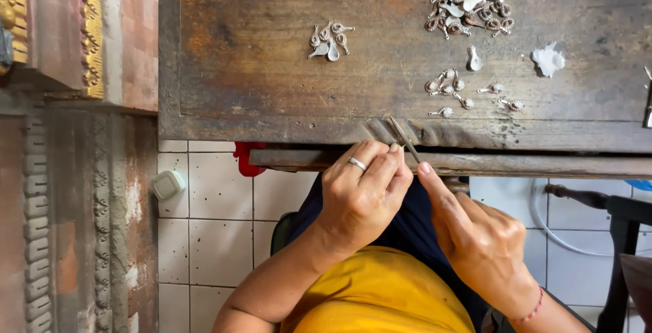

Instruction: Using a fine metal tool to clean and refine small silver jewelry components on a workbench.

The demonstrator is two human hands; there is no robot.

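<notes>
1. Nearest the camera, the left hand [363, 194] is curled shut at the front edge of the tabletop [272, 68], a ring on one finger; its fingertips pinch something too small to make out, likely one of the silver pieces. With so little to grip, the piece could pop loose and drop to the tiled floor [217, 238] below
2. The right hand [475, 238] grips a thin metal tool [402, 136] (a file or graver, by its look), forefinger stretched along it, the tip resting on the worn notch in the tabletop edge just beside the left fingertips. A slip of that tool could nick a finger or scar the work
3. Farther back, a few small silver pieces [454, 88] lie scattered; a careless sweep of the forearm could knock them off
4. Beyond them, a small cluster [329, 40] and a bigger heap [468, 0] sit near the far side, well apart from both hands, with a white wad [548, 59] to the right
</notes>
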